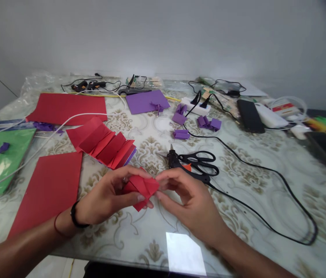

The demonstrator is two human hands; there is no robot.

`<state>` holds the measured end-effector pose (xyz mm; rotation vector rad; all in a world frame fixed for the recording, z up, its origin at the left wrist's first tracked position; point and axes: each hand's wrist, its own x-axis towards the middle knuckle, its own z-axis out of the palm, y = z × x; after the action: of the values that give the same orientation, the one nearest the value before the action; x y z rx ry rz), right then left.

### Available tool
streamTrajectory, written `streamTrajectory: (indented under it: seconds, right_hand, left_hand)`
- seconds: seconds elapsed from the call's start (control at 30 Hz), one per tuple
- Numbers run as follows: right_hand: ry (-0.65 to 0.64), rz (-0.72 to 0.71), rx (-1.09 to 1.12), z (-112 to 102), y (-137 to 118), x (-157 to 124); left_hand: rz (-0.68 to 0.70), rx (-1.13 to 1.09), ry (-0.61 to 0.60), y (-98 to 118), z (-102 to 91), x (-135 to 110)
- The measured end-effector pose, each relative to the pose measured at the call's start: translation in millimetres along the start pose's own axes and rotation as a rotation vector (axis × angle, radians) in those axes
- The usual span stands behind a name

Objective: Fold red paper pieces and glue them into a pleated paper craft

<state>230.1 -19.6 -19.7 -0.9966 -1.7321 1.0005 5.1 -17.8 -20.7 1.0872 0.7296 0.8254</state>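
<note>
A small piece of folded red paper (144, 186) is held between both hands above the table's front half. My left hand (113, 191) grips it with the thumb on the near face and the fingers behind. At its right corner, my right hand (184, 197) pinches the paper between thumb and fingertips. Beyond the left hand lies a row of creased red paper pieces (105, 143), with a purple edge under it. Just past the right hand are black-handled scissors (201, 162) and a black glue gun (174, 156) with an orange trigger.
Red sheets (49, 189) and a green pack (9, 162) lie at left. Folded purple pieces (181, 134) and a purple sheet (147, 102) sit farther back. A black cord (278, 173) loops across the right side, near a phone (250, 116) and a white power strip (196, 106).
</note>
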Motion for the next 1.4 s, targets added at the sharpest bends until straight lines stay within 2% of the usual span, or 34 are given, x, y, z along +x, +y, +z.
streamTrajectory:
  seconds: [0.1, 0.23, 0.3, 0.37, 0.47, 0.57, 0.77, 0.9, 1.0, 1.1, 1.2, 1.33, 1.4]
  right_hand:
    - [-0.031, 0.18, 0.173, 0, -1, 2]
    - [-0.022, 0.275, 0.23, -3, 2, 5]
    - [-0.026, 0.311, 0.245, -3, 3, 6]
    - [-0.036, 0.322, 0.249, -3, 3, 7]
    - [-0.054, 0.302, 0.237, -3, 1, 6]
    - [-0.111, 0.303, 0.218, -3, 0, 6]
    - [-0.186, 0.299, 0.204, -4, -1, 6]
    - [-0.208, 0.288, 0.176, -2, -3, 6]
    - [-0.233, 0.3, 0.169, -1, -6, 6]
    - [-0.244, 0.286, 0.153, 0, -5, 5]
    - [-0.219, 0.314, 0.156, 0, -2, 5]
    - [-0.136, 0.354, 0.242, 0, 1, 4]
    - [-0.149, 0.359, 0.252, -1, -1, 5]
  left_hand:
    - [0.027, 0.083, -0.018, -1, -0.6, -1]
    - [0.221, 0.494, 0.05, 6, 0.6, -1]
    - [0.272, 0.585, 0.053, 10, 1.7, -1]
    - [0.233, 0.491, 0.055, 11, 1.9, -1]
    - [0.08, 0.277, 0.12, 7, 0.2, 0]
    - [-0.023, 0.203, 0.105, 2, -2.6, 2]
    - [-0.02, 0.279, 0.059, 4, -2.2, 3]
    - [-0.117, 0.403, 0.029, 6, 0.7, 3]
    - [-0.134, 0.444, 0.044, 7, 1.5, 2]
    - [-0.096, 0.449, 0.076, 7, 0.8, 1]
    - [-0.096, 0.402, 0.077, 9, -0.3, 1]
    - [-0.2, 0.328, 0.01, 9, -1.6, 1]
    - [-0.221, 0.362, 0.011, 8, -2.1, 1]
